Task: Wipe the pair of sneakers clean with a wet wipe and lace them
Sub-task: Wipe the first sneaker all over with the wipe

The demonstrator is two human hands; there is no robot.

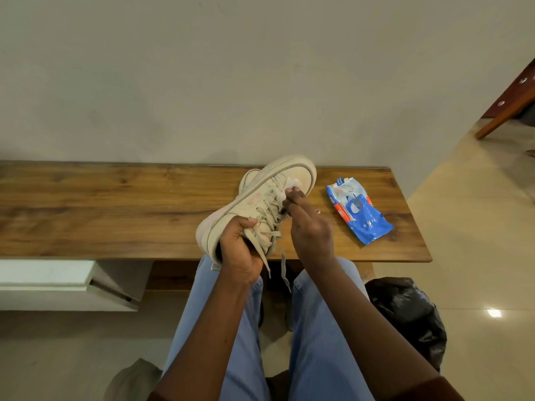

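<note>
Desk (115, 204): long wood top against the wall, under and beyond both grips.
Black bag (405, 311): on the floor, near side and right of right grip, crumpled. Contents not visible.
Sneaker (260, 198): beige, held over the desk's near edge, rolled onto its side. Long axis diagonal, heel at left grip, toe away and right toward the wall, sole facing left.
Second sneaker (249, 176): just beyond the first, mostly hidden.
Pack (357, 209): blue wipe pack flat on desk, right of right grip, apart from it. Contents not visible.
Left grip (237, 250): clamped round the sneaker's heel end, thumb over the collar.
Right grip (311, 230): fingers out toward the toe, pinching the wipe against the upper.
Laces (285, 273): loose ends hang between the grips.
Wipe (292, 183): white, bunched at right fingertips, touching the toe box.
</note>
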